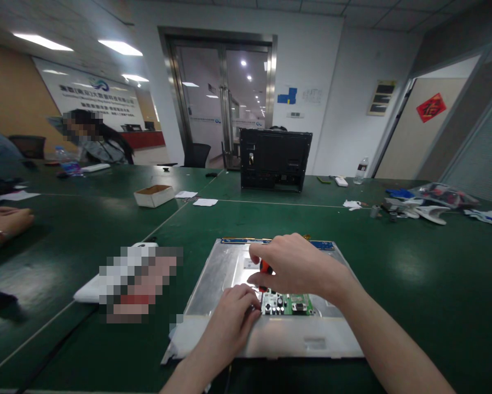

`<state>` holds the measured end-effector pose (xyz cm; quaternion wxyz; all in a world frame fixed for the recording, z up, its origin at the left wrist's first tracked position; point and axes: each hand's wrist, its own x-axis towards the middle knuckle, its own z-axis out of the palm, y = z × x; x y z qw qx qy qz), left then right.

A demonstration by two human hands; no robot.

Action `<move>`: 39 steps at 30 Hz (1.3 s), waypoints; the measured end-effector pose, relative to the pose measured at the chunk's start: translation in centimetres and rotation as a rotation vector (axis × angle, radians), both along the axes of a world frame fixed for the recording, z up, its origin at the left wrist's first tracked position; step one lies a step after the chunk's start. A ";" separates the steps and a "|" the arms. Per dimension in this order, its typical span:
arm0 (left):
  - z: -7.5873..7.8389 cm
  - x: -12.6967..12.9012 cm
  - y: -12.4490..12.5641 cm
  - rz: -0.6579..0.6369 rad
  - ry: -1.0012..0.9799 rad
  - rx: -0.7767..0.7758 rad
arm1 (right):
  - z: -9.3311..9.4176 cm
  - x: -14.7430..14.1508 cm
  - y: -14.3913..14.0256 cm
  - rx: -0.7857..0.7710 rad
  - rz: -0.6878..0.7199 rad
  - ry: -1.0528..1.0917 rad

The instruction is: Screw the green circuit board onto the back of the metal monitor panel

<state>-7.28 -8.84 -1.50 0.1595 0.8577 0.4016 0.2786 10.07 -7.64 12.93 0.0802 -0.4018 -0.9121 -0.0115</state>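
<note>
Silvery sheet metal made up the back of the flat, rectangular display panel (229,273), which lay face down on the dark green table (414,273), just in front of the person. A small green circuit board (289,303) with tiny components was seated on the panel near its front edge. The right hand (299,265) was curled closed around the red-and-black handle of a small screwdriver (264,268), held roughly upright over the left end of the board; the tip was hidden behind the fingers. The left hand (233,317) was loosely curled, its fingertips resting on the panel just beside the board; whether anything was pinched in it could not be told.

The panel was judged to be stiff but thin, moderately light, and fragile on its hidden glass side, so it would best be gripped by its metal rim with both hands and kept flat. The circuit board was judged delicate and best taken by its edges, clear of the components. The screwdriver was taken to be light and easily held at its handle.

Farther back stood a black monitor housing (275,160), and a shallow white cardboard box (154,195) sat to the left.
</note>
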 end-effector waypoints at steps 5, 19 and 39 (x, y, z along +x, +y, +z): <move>-0.2 0.1 0.2 -0.014 0.018 0.018 | 0.2 0.1 -0.2 -0.022 0.037 0.016; -0.4 0.0 0.2 -0.018 0.026 0.069 | 0.2 0.1 -0.3 -0.019 0.057 -0.011; -0.2 0.1 0.2 -0.007 0.034 0.050 | 0.1 0.0 -0.2 0.036 0.029 -0.023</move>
